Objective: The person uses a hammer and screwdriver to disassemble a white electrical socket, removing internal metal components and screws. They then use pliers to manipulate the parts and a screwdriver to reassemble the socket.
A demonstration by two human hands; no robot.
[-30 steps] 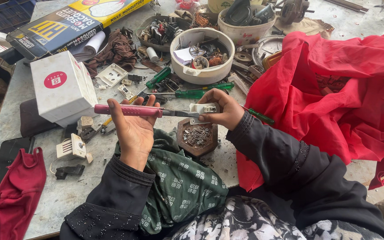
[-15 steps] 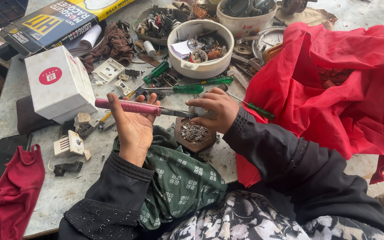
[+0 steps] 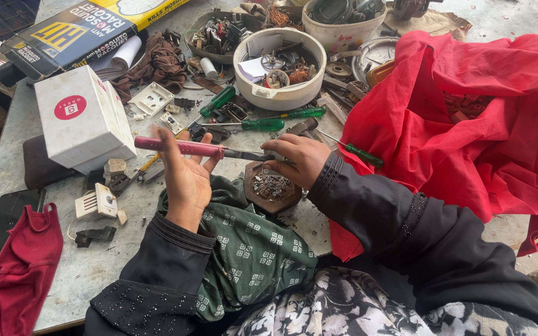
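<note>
Your left hand (image 3: 185, 177): closed on a pink-handled screwdriver (image 3: 182, 147), level above the surface (image 3: 94, 274). Your right hand (image 3: 297, 158): pinching its tip over a brown dish (image 3: 272, 190). Light, stiff; likely slippery, so grip mid-handle.

The screwdriver (image 3: 188, 148) had a glossy pink plastic handle and a dull metal shaft. The block (image 3: 271, 186) looked like dark wood, its top rough with metal scraps. The table (image 3: 94, 274) was matt grey, stone-like and gritty. The red cloth (image 3: 468, 118) had a slight sheen; the green cloth (image 3: 250, 261) was matt. The box (image 3: 82, 118) was smooth white card.
</note>
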